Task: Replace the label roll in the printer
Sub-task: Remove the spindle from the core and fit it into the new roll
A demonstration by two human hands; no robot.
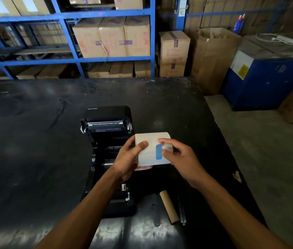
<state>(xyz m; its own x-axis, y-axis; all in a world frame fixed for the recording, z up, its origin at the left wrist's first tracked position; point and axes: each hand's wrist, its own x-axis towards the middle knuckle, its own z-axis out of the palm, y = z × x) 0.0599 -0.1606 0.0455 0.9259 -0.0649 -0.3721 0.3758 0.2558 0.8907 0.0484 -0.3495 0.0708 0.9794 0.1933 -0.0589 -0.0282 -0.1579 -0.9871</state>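
Note:
A black label printer point(106, 126) stands open on the dark table point(34, 132), its lid tipped back and its roll bay partly hidden by my left arm. Above the bay I hold a white label roll point(151, 142) with a blue sticker point(158, 152) on its outer wrap. My left hand point(129, 159) grips the roll from the left and underneath, thumb on top. My right hand point(179, 157) pinches at the roll's right side beside the blue sticker. An empty brown cardboard core point(169, 206) lies on the table to the right of the printer.
A thin black spindle rod point(182, 211) and a dark flat strip point(156, 212) lie near the cardboard core. Blue shelving point(106, 15) with cardboard boxes stands behind the table. A blue machine point(264, 76) and more boxes stand on the floor at the right.

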